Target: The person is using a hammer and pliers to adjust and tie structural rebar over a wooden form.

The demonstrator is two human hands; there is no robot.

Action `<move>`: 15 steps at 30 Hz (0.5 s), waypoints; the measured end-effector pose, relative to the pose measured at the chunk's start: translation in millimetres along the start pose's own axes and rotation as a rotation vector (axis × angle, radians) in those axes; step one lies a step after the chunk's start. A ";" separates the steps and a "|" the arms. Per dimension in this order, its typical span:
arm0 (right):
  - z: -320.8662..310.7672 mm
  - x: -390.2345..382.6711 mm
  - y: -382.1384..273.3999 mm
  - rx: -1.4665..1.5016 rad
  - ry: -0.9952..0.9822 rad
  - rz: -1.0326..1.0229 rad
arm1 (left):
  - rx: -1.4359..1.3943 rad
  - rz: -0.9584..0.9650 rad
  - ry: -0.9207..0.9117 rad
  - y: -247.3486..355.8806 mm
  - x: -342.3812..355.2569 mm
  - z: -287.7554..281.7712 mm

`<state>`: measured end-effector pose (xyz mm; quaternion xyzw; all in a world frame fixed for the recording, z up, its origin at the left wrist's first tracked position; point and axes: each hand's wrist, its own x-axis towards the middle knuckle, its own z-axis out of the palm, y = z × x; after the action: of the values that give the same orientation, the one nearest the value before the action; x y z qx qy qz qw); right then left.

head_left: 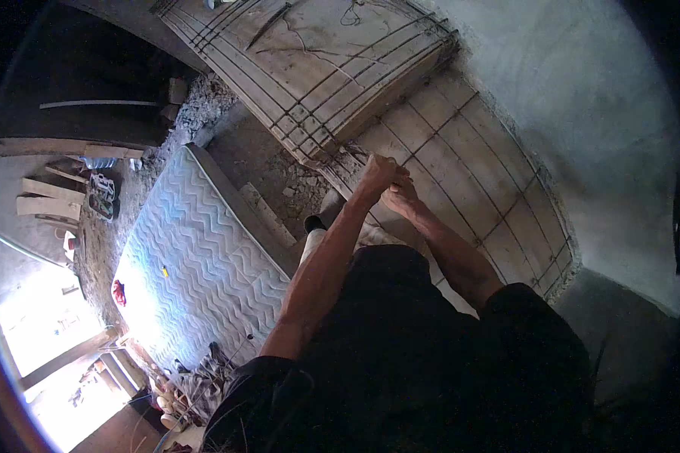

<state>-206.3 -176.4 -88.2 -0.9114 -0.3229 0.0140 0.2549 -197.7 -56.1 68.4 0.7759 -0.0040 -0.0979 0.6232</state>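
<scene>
My left hand point(378, 174) is closed in a fist near the lower corner of a raised wooden form. Just beside it and slightly nearer to me, my right hand point(402, 195) is also closed, the two almost touching. Whatever thin thing they may grip is hidden by the fingers. Beneath and beyond them, a grid of steel rebar point(436, 134) runs over sloping boards point(472, 155). Higher up, more crossed bars point(298, 103) lie along the edges of the raised wooden form point(317, 45).
A mattress point(196, 249) with a wavy pattern leans at the left. Rubble point(302, 185) and a plank point(268, 214) lie below the form. A plastered wall point(582, 98) borders the bars at right. Loose wire point(306, 49) and a dark strip point(268, 26) rest on the form.
</scene>
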 end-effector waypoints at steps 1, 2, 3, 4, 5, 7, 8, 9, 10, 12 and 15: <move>-0.7 3.4 -0.4 0.487 -0.026 0.234 | -0.016 -0.253 -0.019 7.0 -1.0 -1.7; -1.6 6.4 -0.4 0.974 -0.053 0.470 | -0.017 -0.254 -0.017 11.1 -2.9 -3.7; -1.2 8.4 2.3 0.972 -0.054 0.470 | 0.325 -0.074 -0.052 13.9 -4.7 -5.5; -1.3 9.9 5.5 0.729 0.003 0.254 | 0.664 0.111 -0.088 15.5 -5.6 -6.0; -1.2 9.9 8.0 0.481 0.057 0.043 | 0.661 0.112 -0.088 13.5 -3.0 -4.2; -10.2 11.4 -0.4 0.493 0.053 0.032 | 0.095 -0.289 -0.013 1.9 1.2 -4.1; -15.1 12.4 -5.5 0.501 0.055 0.029 | 0.094 -0.294 -0.006 -3.7 -1.5 -5.5; -12.2 10.4 -1.6 0.496 0.055 0.035 | 0.492 -0.006 -0.014 -4.0 -4.3 -4.9; -8.8 9.9 2.0 0.460 0.045 0.078 | 0.882 0.294 -0.020 -3.9 -5.5 -3.4; -10.6 9.1 1.3 0.428 0.029 0.117 | 0.429 0.069 -0.009 -3.6 -3.8 -1.0; -25.0 10.4 -10.3 0.176 0.075 -0.049 | 0.261 -0.058 0.009 -7.0 -3.6 -3.2</move>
<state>-199.3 -174.8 -60.2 -0.8770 -0.3329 0.0020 0.3463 -201.6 -50.9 62.7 0.8506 0.0085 -0.1108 0.5139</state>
